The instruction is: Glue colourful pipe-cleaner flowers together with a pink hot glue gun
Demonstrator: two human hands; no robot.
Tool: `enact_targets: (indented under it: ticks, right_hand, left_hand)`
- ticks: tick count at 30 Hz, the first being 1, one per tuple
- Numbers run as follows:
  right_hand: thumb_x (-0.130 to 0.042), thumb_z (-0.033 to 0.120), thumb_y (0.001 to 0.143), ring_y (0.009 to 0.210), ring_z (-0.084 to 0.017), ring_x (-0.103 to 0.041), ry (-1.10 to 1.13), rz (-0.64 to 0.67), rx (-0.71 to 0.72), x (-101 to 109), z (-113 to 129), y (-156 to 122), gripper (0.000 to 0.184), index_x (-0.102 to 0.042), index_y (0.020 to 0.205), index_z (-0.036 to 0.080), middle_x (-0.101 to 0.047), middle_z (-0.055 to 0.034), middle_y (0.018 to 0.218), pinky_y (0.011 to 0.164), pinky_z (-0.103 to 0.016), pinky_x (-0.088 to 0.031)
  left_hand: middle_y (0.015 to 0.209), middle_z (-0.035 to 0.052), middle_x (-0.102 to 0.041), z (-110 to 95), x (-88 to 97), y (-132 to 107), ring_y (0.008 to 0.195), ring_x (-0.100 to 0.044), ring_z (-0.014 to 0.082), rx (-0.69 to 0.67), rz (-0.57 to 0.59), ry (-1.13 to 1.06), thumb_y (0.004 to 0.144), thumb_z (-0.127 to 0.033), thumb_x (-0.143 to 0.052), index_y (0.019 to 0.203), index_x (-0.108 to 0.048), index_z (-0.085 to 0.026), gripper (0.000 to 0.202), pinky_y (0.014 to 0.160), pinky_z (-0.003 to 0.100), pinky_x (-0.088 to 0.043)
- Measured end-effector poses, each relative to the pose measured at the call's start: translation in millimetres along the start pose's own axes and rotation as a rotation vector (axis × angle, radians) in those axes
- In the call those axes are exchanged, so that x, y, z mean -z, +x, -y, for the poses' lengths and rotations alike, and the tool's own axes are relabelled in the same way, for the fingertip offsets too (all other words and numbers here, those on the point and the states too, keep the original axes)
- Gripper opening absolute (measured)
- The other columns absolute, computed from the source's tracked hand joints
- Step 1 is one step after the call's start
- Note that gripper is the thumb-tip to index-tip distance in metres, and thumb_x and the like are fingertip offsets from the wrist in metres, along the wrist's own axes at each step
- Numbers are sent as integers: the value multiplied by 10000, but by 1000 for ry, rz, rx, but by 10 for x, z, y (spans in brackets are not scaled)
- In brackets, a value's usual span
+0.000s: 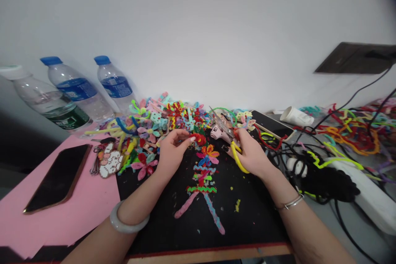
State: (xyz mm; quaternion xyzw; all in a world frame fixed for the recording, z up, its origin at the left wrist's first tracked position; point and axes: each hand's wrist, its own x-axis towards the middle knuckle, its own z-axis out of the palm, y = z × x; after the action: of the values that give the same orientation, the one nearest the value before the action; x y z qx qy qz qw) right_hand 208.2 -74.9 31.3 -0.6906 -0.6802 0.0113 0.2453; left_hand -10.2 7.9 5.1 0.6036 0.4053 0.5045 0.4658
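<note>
My left hand [175,150], with a pale bangle on its wrist, pinches a red fuzzy pipe-cleaner piece [198,138] between thumb and fingers. Closed around yellow-handled scissors [238,159] is my right hand [252,152]; the blades point up and left. A pale pink object [218,132] sits by the blades, its kind unclear. Just below my hands, an orange and pink pipe-cleaner flower [208,155] tops a column of coloured strips [204,175] on the black mat [154,222]. Two fuzzy legs, one pink and one blue-pink, spread beneath a green strip [201,189].
Behind the hands lies a heap of colourful pipe-cleaner pieces [161,119]. Plastic bottles [114,84] and a phone [58,177] on pink paper [93,202] are at left. At right are another phone [272,123], a paper cup [297,116], cables and a power strip [368,198].
</note>
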Motion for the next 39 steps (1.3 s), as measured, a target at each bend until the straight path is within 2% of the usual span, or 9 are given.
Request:
enact_targets:
  ticks: [4, 10, 15, 17, 21, 27, 33, 39]
  right_hand:
    - [-608, 348, 692, 636, -156, -490, 6, 28, 50, -5, 24, -4, 210, -491, 784, 198, -548, -19, 745, 581, -262, -366]
    - [-646, 305, 664, 749, -169, -549, 84, 92, 142, -10, 41, -8, 244, -561, 859, 184, -597, -36, 852, 667, -259, -405]
    - [-651, 298, 661, 795, -180, -571, 85, 84, 175, -12, 32, -19, 246, -577, 867, 188, -614, -46, 905, 681, -261, -420]
    - [-647, 298, 662, 807, -187, -575, 81, 82, 187, -16, 28, -21, 250, -582, 879, 190, -620, -52, 916, 689, -267, -424]
    - [-650, 308, 662, 774, -180, -571, 66, 86, 190, -17, 17, -20, 244, -588, 866, 189, -623, -49, 887, 670, -264, -423]
    - [-674, 343, 652, 771, -179, -582, 35, 56, 196, -11, 4, -18, 265, -596, 854, 192, -633, -50, 892, 661, -258, -411]
    - [-661, 356, 668, 693, -156, -554, 3, 62, 192, -12, 17, -13, 219, -578, 780, 186, -615, -33, 800, 608, -240, -377]
    - [-645, 331, 662, 641, -138, -513, 21, 70, 190, -17, 39, -16, 181, -534, 699, 193, -576, -14, 737, 569, -233, -338]
  left_hand:
    - [786, 18, -637, -25, -2, -11, 763, -604, 141, -5, 3, -13, 683, -281, -680, 809, -598, -169, 187, 720, 259, -473]
    - [780, 5, -651, -24, -4, -21, 729, -605, 121, -17, 4, -81, 680, -220, -678, 797, -609, -178, 142, 707, 245, -479]
    - [893, 30, -670, 13, -4, -17, 849, -623, 147, -14, 5, -164, 670, -148, -639, 782, -593, -176, 125, 778, 276, -482]
    - [880, 30, -666, 20, -5, -15, 835, -625, 149, -12, -2, -167, 657, -136, -634, 780, -585, -175, 137, 773, 281, -487]
    - [828, 14, -643, 7, -13, -13, 789, -621, 134, -3, 2, -201, 643, -136, -646, 791, -557, -180, 178, 745, 267, -493]
    - [814, 5, -625, -31, -28, -4, 806, -626, 134, 41, -9, -273, 607, -113, -646, 801, -487, -187, 262, 787, 281, -490]
    - [776, -14, -615, -16, -22, -2, 775, -612, 107, 69, -2, -291, 618, -117, -656, 826, -488, -189, 277, 755, 237, -476]
    - [782, -11, -620, 18, -19, -1, 772, -614, 116, 59, 22, -273, 633, -137, -649, 849, -490, -196, 275, 748, 249, -482]
